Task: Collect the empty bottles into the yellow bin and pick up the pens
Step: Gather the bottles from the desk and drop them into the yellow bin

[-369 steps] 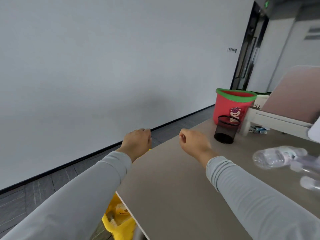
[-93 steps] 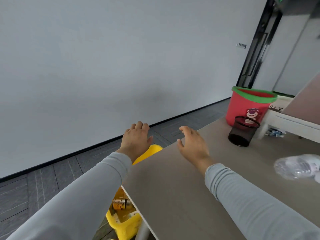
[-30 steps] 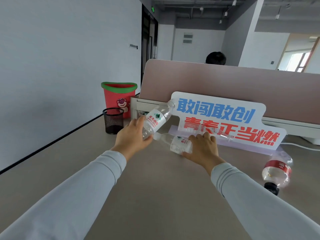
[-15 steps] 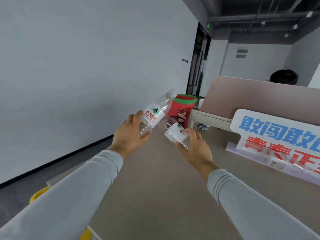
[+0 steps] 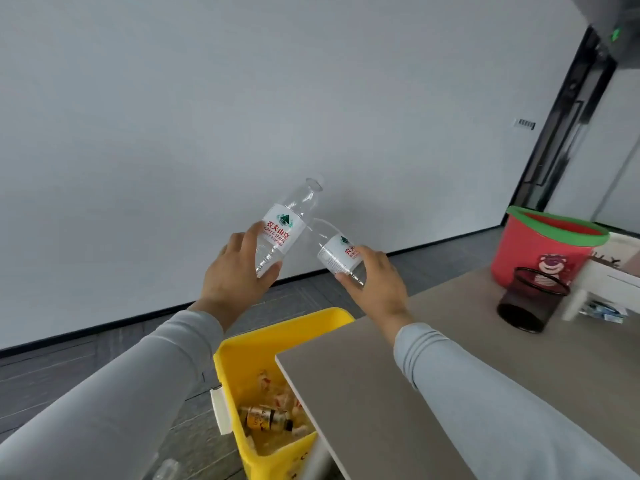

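My left hand grips a clear empty water bottle with a white label, its open neck pointing up and right. My right hand grips a second clear labelled bottle, tilted up and left so the two bottles nearly touch. Both are held in the air beyond the desk corner, above and behind the yellow bin. The bin stands on the floor, partly under the desk, and holds a small brown bottle and wrappers. No pens are visible.
The beige desk fills the lower right. On it stand a black mesh pen cup and a red bucket with a green rim. A white stand sits at the right edge. A grey wall and dark floor lie beyond.
I have turned left from the desk signboard to the bin. Both hands carried their bottles leftward, past the desk corner, to above the yellow bin.
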Demonstrator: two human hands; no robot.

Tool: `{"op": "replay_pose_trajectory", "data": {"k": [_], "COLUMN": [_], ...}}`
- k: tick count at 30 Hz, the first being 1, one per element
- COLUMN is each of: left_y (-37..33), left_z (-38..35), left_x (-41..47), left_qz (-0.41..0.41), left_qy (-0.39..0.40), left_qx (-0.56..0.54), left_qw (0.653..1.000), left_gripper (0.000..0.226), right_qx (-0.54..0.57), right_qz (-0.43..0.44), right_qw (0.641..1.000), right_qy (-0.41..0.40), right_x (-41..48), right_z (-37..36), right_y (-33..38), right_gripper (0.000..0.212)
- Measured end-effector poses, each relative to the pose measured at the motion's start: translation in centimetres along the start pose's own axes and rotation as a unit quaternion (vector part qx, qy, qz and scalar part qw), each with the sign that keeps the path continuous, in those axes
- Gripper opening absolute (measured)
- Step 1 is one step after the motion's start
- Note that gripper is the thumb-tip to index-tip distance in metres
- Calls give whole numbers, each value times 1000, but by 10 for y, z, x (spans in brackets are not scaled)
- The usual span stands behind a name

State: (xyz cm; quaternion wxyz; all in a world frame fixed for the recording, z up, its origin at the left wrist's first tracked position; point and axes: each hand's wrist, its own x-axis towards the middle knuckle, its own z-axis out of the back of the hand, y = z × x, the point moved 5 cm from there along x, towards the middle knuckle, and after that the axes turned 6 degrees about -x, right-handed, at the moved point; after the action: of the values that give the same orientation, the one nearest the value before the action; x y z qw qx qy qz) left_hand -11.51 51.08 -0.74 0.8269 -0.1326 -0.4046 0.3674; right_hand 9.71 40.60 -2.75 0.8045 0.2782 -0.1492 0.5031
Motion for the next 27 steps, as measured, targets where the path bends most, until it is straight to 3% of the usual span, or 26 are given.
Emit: {"op": "replay_pose_trajectory", "data": {"k": [4, 13, 19, 27], "left_y": [38, 63, 54, 0], "left_z": [7, -34, -99, -99], "left_x": [3, 8, 16, 14], "left_qz": [26, 31, 37, -23], "left_qy": [16, 86, 223, 159], "left_qx": [35, 57, 147, 99], "left_qw": [999, 994, 963, 982], "left_gripper": [68, 71, 84, 51], "right_qx": [-104, -68, -77, -81], "right_qz": [-39, 2, -8, -23], "right_qw": [992, 997, 997, 996], "right_qy": [52, 45, 18, 29], "right_x": [26, 27, 22, -1], "right_z": [-37, -65, -40, -12], "right_y": [10, 23, -5, -29], "right_gripper": [59, 40, 41, 41]}}
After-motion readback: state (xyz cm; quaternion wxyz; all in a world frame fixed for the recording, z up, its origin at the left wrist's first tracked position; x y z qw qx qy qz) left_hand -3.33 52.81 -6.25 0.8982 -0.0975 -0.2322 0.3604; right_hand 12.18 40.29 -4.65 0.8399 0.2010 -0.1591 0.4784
